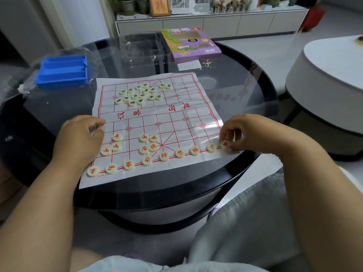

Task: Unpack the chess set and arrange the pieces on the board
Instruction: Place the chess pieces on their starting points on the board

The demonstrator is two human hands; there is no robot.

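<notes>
A paper chess board (157,122) with red lines lies flat on the round glass-topped desk (245,91). The right hand (243,132) pinches a red-lettered piece (225,144) at the board's near right corner, at the end of a row of red pieces along the near edge. The left hand (80,134) rests at the board's left edge, fingers curled (whether it holds anything is unclear). Dark-lettered pieces (139,94) cluster on the far half. A blue tray (62,71) and a purple box (190,43) lie beyond the board.

white paper chess board (157,114) lies mid round glass tabletop (245,91); blue plastic tray (61,71) behind-left, purple cardboard box (191,43) behind it.
</notes>
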